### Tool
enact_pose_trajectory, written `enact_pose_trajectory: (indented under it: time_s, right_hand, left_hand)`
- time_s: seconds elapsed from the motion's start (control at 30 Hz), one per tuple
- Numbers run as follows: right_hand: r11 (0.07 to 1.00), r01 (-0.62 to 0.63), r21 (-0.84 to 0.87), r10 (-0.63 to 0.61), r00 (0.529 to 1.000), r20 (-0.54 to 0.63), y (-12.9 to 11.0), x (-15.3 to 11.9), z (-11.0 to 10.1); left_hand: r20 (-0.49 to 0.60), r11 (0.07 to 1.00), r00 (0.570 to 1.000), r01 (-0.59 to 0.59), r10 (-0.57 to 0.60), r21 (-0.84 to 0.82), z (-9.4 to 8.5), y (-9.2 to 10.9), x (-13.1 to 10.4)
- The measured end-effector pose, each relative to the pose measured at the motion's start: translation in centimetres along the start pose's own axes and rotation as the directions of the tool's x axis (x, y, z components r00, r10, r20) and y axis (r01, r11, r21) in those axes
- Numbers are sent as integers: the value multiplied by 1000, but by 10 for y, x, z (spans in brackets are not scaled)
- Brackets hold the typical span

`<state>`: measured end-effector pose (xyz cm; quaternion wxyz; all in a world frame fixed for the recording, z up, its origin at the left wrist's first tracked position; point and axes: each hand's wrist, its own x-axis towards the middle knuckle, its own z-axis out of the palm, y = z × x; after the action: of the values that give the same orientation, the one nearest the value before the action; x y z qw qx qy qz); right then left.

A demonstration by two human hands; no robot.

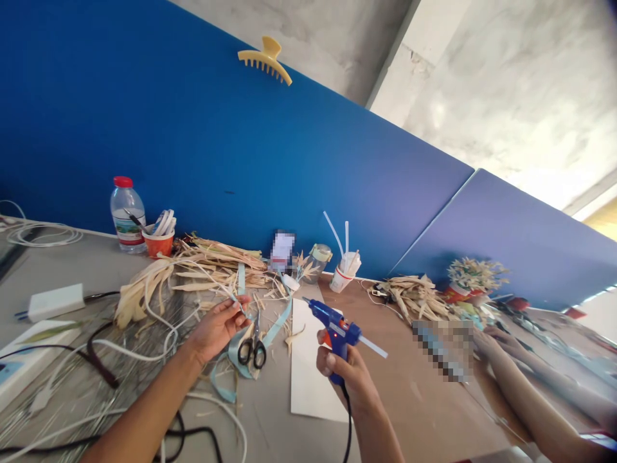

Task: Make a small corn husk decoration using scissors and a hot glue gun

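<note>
My right hand (354, 376) is wrapped around the handle of a blue hot glue gun (337, 325), whose nozzle points up and left. A translucent glue stick (373, 346) sticks out of the gun's back end. To the left, my left hand (219, 328) is closed in a pinch at the fingertips; a thin pale bluish piece shows there, too small to name. Scissors with black handles (253, 352) lie just right of that hand, on a loosely curled light blue ribbon (277, 326). Below the gun's nozzle is a white sheet (313, 386).
Dried husks (222, 260) are heaped along the blue partition (193, 128). A bottle (128, 218), an orange cup (158, 244), a phone (282, 251), a jar (318, 260) and a white cup (342, 276) stand there. Cables and a power strip (33, 350) lie left. Another person's arms (525, 386) reach in at right.
</note>
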<state>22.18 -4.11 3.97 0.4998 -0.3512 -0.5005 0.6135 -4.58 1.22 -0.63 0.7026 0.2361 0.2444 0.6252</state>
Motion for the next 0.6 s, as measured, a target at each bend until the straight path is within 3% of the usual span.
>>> enact_pose_trajectory:
  time_s: [0.27,0.6]
  right_hand:
    - [993,-56,-101,72,984,162,8,32,40]
    - [962,-70,-264,117,979,167,42,45,43]
  left_hand:
    - [-26,999,1000,-10,9,-40,-1,2,0]
    - [-74,998,997,-31,27,-54,0,3,1]
